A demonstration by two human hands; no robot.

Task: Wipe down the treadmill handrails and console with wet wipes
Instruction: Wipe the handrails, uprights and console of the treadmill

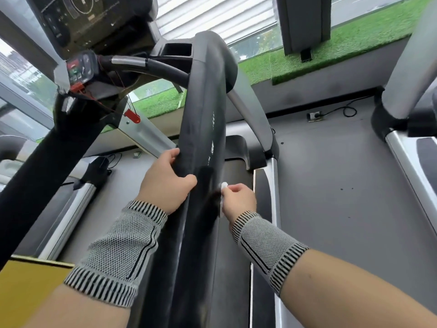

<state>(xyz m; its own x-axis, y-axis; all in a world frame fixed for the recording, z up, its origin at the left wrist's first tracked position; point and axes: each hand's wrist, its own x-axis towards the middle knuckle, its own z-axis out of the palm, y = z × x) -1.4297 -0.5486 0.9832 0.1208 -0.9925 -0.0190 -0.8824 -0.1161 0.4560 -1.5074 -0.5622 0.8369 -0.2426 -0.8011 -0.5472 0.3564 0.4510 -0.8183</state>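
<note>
Pinching a white wipe [223,192] against the handrail's [201,129] right flank, the right hand [238,200] works with curled fingers. Across the rail, the left hand [165,181] wraps it, thumb on top, steadying. Long, overlapping strokes along the rail would likely clean it best. The console [78,20] waits above, upper left.

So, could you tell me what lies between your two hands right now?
The black handrail, in the head view: left hand grips it, right hand presses a wipe against it.
</note>
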